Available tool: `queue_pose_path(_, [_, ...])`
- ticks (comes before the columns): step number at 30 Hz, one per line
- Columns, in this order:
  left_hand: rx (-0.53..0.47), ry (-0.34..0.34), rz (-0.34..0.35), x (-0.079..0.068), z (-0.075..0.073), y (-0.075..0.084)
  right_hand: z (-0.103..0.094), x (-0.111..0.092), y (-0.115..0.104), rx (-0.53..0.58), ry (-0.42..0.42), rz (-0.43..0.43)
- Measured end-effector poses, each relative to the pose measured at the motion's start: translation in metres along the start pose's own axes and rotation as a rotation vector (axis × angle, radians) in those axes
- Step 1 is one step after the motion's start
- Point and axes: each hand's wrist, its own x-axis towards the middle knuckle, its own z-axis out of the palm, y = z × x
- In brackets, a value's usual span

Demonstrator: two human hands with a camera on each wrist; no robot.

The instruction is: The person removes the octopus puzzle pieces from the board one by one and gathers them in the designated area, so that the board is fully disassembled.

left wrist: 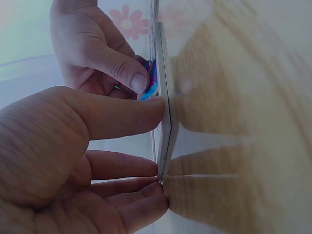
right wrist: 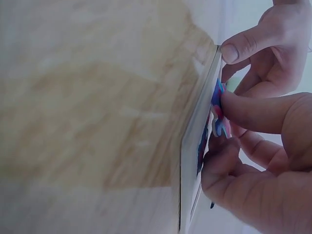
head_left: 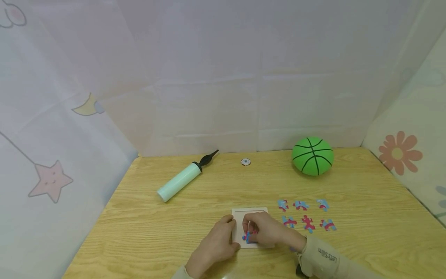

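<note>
A small white puzzle tray [head_left: 238, 228] with a raised rim lies near the front of the wooden table. My left hand [head_left: 216, 241] touches its left side, thumb by the near corner and fingers farther up the edge. Over the tray, my right hand [head_left: 267, 229] pinches a blue and pink jigsaw piece [right wrist: 219, 108] between thumb and fingers. Beneath that hand, another dark-coloured piece [right wrist: 201, 150] lies low against the tray, partly hidden by the fingers. Several loose blue and red jigsaw pieces [head_left: 308, 222] lie in rows to the right of the tray.
Toward the back left lies a mint-green hand pump [head_left: 179, 181] with a black nozzle. A poker chip [head_left: 245, 162] is at the back middle, and a green ball [head_left: 312, 156] with black lines at the back right. Printed cloth [head_left: 209, 97] hangs behind the table [head_left: 139, 232].
</note>
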Motion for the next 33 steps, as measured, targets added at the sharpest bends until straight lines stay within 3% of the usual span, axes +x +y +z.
queue_pose_path(18, [-0.015,-0.003,-0.017,-0.002,0.001,0.001,-0.008,-0.006,-0.002,0.117,0.014,-0.054])
queue_pose_path(26, [-0.009,0.013,-0.012,-0.001,0.001,0.002,-0.027,-0.017,0.003,0.122,0.004,0.039])
queue_pose_path(33, [-0.003,0.022,-0.003,0.0,0.001,0.002,-0.039,-0.028,0.009,0.152,-0.004,0.022])
